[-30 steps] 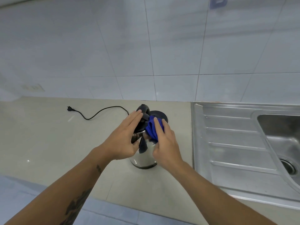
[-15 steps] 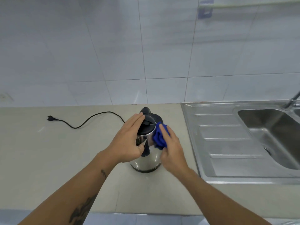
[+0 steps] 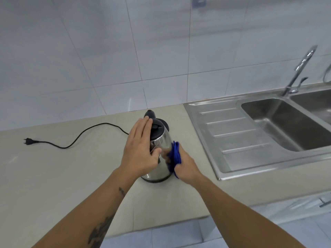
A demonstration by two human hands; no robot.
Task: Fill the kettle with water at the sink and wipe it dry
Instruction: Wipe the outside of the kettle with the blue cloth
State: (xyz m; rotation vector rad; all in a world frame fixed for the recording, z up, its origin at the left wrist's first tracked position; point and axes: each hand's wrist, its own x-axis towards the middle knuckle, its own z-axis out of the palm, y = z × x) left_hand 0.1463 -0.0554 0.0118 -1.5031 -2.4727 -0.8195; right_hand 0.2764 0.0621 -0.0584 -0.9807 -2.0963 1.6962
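Observation:
A stainless steel kettle with a black lid and handle stands upright on the beige counter. My left hand lies flat against the kettle's left side, fingers straight and reaching up to the lid, thumb on the steel body. My right hand holds a bunched blue cloth and presses it against the lower right of the kettle's body. The kettle's handle is mostly hidden behind my left hand.
A black power cord with plug trails over the counter to the left of the kettle. A steel sink with ribbed drainboard and a tap lies to the right. White tiled wall behind.
My right hand has slid the blue cloth down from near the lid to the lower right side of the kettle. My left hand has stayed on the kettle. The view has swung right, showing the tap.

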